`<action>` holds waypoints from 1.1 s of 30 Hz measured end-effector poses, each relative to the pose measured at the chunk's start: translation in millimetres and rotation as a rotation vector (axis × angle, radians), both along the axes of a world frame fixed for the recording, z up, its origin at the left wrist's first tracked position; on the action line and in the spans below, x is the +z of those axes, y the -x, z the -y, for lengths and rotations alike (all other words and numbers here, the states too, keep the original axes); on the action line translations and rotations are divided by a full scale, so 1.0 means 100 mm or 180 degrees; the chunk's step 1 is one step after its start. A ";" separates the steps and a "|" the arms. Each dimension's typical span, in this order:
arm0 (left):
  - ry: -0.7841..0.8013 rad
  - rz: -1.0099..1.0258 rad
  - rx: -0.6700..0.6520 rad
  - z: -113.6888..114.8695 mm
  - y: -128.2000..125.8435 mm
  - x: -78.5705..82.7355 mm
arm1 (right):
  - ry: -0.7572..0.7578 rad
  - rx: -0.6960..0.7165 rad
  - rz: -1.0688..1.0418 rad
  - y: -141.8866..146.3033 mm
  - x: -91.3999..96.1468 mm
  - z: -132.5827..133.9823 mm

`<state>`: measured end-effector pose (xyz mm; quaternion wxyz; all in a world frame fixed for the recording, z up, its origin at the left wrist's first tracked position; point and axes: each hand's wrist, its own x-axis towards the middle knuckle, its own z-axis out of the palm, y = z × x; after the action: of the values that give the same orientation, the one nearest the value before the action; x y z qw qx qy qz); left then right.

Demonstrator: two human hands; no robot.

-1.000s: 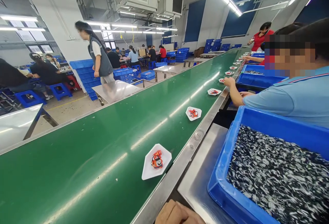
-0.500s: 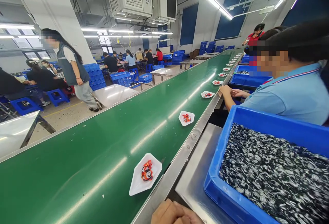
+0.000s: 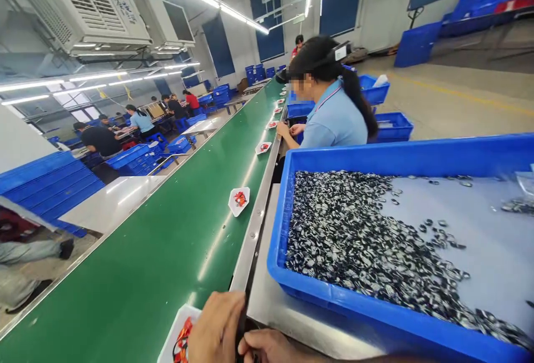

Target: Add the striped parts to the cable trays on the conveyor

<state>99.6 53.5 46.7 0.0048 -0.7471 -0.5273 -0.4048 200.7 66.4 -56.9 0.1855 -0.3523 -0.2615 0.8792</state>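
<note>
My left hand (image 3: 217, 327) rests at the bottom edge of the view, over the metal rail (image 3: 254, 224) of the green conveyor belt (image 3: 167, 229). Just beside it lies a white pointed tray (image 3: 171, 341) holding a red assembly, partly cut off by the frame. My right hand (image 3: 267, 346) comes in low from the right, close to my left hand, in front of the steel table (image 3: 267, 296). Whether either hand holds something small, I cannot tell. A blue crate (image 3: 279, 229) holds a heap of small black-and-white pieces (image 3: 354, 240), pushed toward its near side.
Another white tray (image 3: 239, 200) with a red part rides the belt, and more trays lie beyond it. A co-worker in a light blue shirt (image 3: 334, 118) sits at the belt with both hands near its edge. Stacks of blue crates (image 3: 52, 188) stand across the belt.
The view has swung right and tilted, showing the whole crate. My right hand has come into view beside my left. A tray with a red assembly now lies by my hands.
</note>
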 end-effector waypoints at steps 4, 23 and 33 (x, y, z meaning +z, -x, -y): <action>0.0949 -0.0243 0.0678 -0.63 0.10 0.27 | 0.0079 -0.0075 -0.0112 0.01 -0.02 0.02; 0.1620 -0.2005 0.1646 -1.79 0.17 0.12 | -0.0526 0.0071 -0.0226 0.02 -0.18 -0.04; 0.0839 -0.2033 0.0400 -0.25 -0.05 -0.05 | 0.0952 -0.0550 -0.0592 0.03 0.01 0.07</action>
<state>104.3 78.9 41.4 0.0980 -0.7963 -0.5918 -0.0779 197.4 59.0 -55.5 0.2292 -0.3143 -0.0785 0.9179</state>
